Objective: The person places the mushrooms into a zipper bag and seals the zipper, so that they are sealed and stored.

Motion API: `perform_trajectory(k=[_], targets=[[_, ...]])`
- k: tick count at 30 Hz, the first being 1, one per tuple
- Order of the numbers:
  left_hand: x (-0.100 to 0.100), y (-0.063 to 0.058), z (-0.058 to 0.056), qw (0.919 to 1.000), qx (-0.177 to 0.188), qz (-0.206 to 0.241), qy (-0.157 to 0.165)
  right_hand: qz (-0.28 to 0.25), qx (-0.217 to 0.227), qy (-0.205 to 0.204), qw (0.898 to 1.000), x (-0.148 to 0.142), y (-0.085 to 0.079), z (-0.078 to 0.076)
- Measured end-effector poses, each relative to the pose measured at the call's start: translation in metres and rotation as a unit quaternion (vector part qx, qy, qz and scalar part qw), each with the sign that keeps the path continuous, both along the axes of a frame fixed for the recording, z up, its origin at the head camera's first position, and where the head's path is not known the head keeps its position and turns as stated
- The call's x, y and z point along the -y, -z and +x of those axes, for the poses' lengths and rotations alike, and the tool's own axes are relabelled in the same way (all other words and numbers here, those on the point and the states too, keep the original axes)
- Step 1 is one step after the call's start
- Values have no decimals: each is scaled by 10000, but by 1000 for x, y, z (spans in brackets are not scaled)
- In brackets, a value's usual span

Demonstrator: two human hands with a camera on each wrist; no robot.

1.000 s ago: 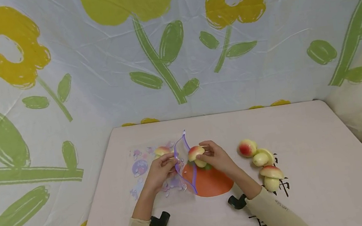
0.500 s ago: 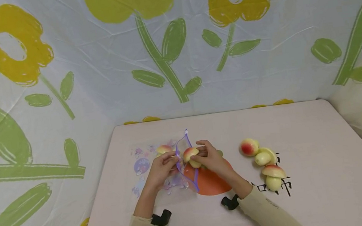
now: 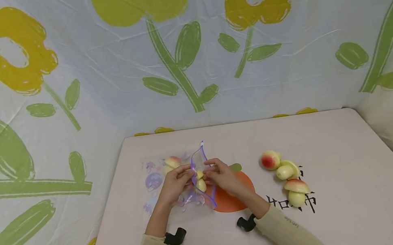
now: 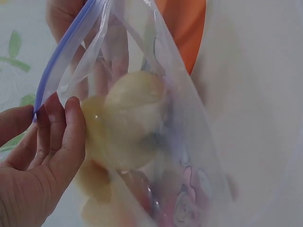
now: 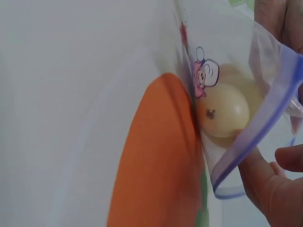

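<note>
My left hand [image 3: 174, 184] pinches the purple-edged mouth of a clear zip bag [image 3: 152, 181] printed with cartoon figures. In the left wrist view, that hand's thumb and fingers hold the purple zip strip [image 4: 52, 61]. My right hand [image 3: 225, 176] is at the gaping mouth, its fingers reaching inside. A pale toy mushroom [image 5: 226, 111] lies just within the bag, close to the right fingertips, and the thumb stands apart from it. Deeper in the bag shows another mushroom with a reddish cap [image 3: 173, 162], partly behind the plastic.
On the right of the table, several toy mushrooms lie in a row, among them a red-tipped one [image 3: 270, 160] and one with a broad cap [image 3: 296, 192]. The pale tabletop [image 3: 340, 154] carries a printed orange fruit [image 3: 233, 195] and black characters. A flowered cloth [image 3: 101, 68] hangs behind.
My right hand has moved left, carrying a mushroom through the bag's mouth, and its fingers have loosened from it. The left hand keeps its hold on the bag's edge.
</note>
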State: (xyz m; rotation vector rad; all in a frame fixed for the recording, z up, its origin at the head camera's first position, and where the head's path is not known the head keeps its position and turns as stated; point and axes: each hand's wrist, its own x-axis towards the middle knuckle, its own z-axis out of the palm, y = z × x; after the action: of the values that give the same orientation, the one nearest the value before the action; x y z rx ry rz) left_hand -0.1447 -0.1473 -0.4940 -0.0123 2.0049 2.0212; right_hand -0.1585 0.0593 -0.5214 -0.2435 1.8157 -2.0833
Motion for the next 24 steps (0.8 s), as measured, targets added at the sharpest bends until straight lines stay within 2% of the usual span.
perform_trajectory(k=[3,8,15,20,24], targets=[[-1,0,0,10000,28,42,-63,-163,63,-142,9997,5,-1,2],[-2,-1,0,9999,-26,67,-135,-135,92,-273,9995,11,-1,3],[-2,-1,0,9998,6,11,-189,-165,20,-228,9996,5,-3,5],[-1,0,-1,9998,-13,-52,-198,-30,-308,-202,9993,-8,-11,6],[-1,1,-1,9998,-36,-54,-176,262,-362,-158,9989,-21,-24,10]])
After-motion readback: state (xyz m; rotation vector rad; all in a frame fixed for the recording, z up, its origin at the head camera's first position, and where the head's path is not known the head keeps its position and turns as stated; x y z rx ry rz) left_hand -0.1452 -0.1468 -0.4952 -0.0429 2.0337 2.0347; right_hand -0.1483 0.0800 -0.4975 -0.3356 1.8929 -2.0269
